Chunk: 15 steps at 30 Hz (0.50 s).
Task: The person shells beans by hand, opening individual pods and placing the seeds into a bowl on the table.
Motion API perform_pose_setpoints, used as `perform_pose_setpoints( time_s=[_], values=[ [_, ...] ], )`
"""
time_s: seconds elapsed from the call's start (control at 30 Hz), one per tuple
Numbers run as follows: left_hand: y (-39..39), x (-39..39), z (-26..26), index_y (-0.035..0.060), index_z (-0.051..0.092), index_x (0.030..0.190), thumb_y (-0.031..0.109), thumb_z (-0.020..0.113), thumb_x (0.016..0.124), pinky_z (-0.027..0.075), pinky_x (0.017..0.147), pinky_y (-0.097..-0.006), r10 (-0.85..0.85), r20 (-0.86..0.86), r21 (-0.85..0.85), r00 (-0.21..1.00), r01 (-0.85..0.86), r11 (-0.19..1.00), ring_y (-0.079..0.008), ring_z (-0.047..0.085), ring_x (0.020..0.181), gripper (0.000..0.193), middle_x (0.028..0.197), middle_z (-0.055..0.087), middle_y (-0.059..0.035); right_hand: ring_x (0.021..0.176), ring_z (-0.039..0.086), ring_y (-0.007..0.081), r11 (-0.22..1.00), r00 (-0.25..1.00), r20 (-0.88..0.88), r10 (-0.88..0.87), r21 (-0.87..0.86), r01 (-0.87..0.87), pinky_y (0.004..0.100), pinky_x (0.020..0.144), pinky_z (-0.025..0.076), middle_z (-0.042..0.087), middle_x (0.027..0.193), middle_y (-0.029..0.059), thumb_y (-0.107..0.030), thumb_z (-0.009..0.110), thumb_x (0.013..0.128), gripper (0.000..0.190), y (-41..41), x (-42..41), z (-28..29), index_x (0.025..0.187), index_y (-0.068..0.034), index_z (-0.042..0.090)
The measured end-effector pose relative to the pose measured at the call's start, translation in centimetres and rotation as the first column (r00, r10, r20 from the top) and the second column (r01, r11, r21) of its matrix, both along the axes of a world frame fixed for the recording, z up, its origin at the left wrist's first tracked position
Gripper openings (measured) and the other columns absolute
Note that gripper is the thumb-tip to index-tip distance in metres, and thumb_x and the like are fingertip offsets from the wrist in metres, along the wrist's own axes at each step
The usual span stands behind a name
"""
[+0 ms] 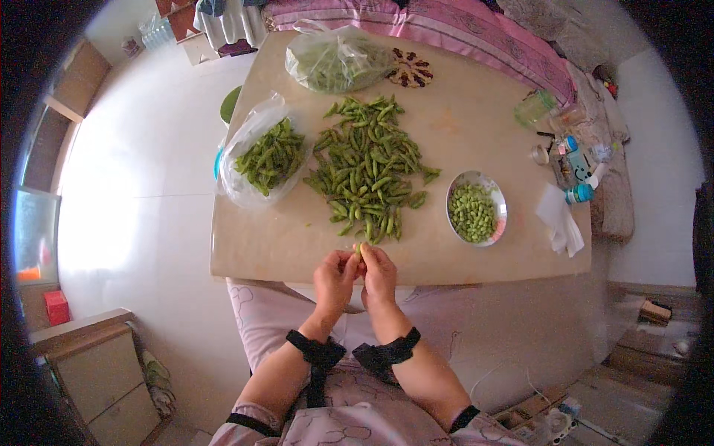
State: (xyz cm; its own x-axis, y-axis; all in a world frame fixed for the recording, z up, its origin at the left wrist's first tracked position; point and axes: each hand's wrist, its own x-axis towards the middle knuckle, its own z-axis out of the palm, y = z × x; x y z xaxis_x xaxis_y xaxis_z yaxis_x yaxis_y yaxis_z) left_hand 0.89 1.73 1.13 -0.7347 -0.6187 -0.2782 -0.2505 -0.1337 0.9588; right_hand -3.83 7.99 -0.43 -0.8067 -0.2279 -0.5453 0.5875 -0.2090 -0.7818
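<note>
At the table's front edge, my left hand and my right hand meet with a green soybean pod pinched between their fingertips. Most of the pod is covered by the fingers. Just beyond them spreads a loose pile of green soybean pods. On the right, a white bowl with a patterned rim holds shelled green beans. To the left lies a white plastic bag, its mouth open around more pods.
A tied clear plastic bag with green contents stands at the far side, beside a round trivet. Tissue paper, a blue-lidded container and a green jar line the right edge of the table.
</note>
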Motion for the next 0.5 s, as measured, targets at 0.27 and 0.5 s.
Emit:
perform_pose_setpoints(
  time_s=[0.27, 0.5],
  values=[
    [0.3, -0.4, 1.4, -0.0019, 0.056, 0.08, 0.015, 0.055, 0.082, 0.046, 0.053, -0.026, 0.025, 0.088, -0.289, 0.996, 0.002, 0.957, -0.0143, 0.058, 0.058, 0.017, 0.068, 0.061, -0.0116, 0.062, 0.051, 0.0126, 0.987, 0.991, -0.042, -0.129, 0.097, 0.132, 0.0263, 0.055, 0.041, 0.058, 0.072, 0.0035, -0.023, 0.055, 0.081, 0.022, -1.4, 0.2, 0.2, 0.079, -0.002, 0.06],
    [0.2, -0.5, 0.9, -0.0031, 0.054, 0.08, 0.016, 0.053, 0.085, 0.047, 0.057, -0.0251, 0.027, 0.076, -0.11, 0.997, -0.018, 0.994, -0.0123, 0.058, 0.062, 0.02, 0.069, 0.06, -0.0092, 0.063, 0.052, 0.0131, 0.987, 0.996, -0.069, -0.052, 0.151, 0.062, 0.0272, 0.056, 0.042, 0.059, 0.075, 0.0036, -0.025, 0.055, 0.081, 0.025, -0.9, -0.1, -0.9, 0.082, -0.001, 0.06]
  ],
)
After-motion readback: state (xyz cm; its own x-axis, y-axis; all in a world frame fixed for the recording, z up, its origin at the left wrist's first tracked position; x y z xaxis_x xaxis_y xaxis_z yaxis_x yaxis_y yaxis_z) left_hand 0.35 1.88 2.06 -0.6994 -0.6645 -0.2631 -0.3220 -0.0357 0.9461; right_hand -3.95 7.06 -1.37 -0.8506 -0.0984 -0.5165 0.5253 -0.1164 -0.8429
